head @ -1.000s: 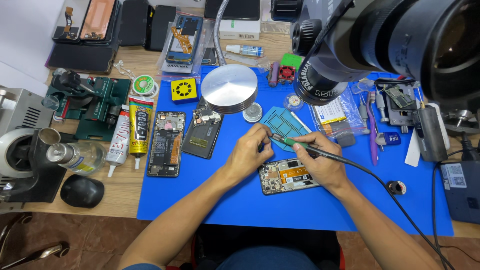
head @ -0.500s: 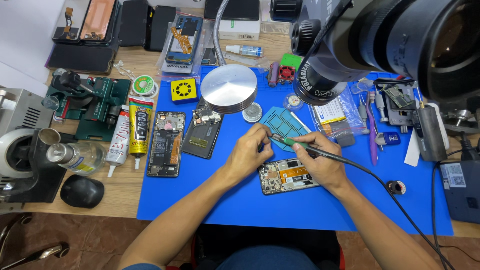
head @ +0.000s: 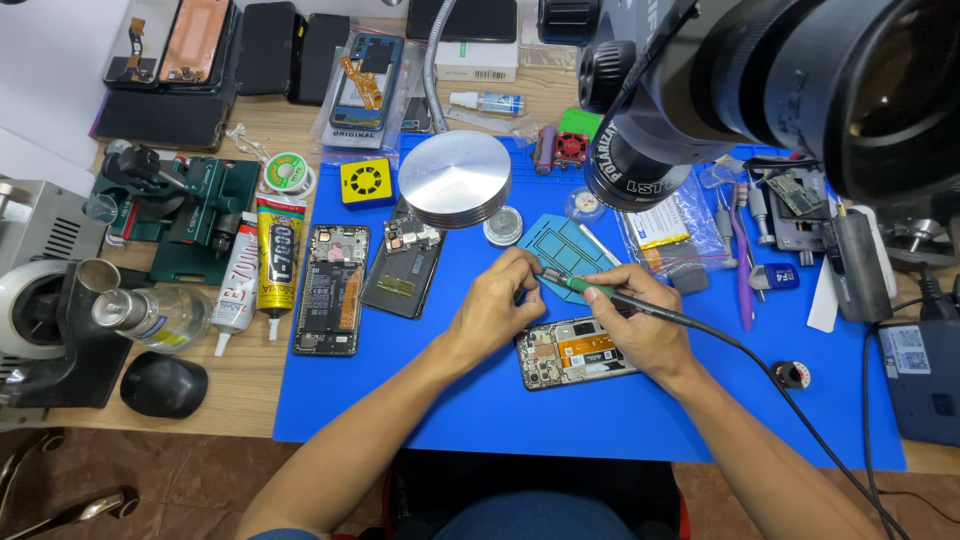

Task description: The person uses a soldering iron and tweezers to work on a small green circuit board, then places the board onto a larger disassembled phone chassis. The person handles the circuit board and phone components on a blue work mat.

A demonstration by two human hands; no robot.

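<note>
My right hand (head: pixel 640 325) grips a corded soldering iron (head: pixel 590 290) like a pen, its tip pointing left toward my left hand. My left hand (head: pixel 495 305) has its fingers pinched around something small right at the iron's tip; what it is cannot be made out. Below both hands an opened phone (head: pixel 570 355) lies on the blue mat (head: pixel 500 410) with its boards and flex cables showing. A teal phone back cover (head: pixel 565 245) lies just beyond the hands.
Two more opened phones (head: pixel 330 290) (head: pixel 400 270) lie left on the mat. Glue tubes (head: pixel 275 250), a glass bottle (head: pixel 150 315) and a green fixture (head: pixel 190 205) stand at the left. A round metal lamp head (head: pixel 455 178) and a microscope (head: pixel 740 90) hang overhead. Tools (head: pixel 740 250) crowd the right.
</note>
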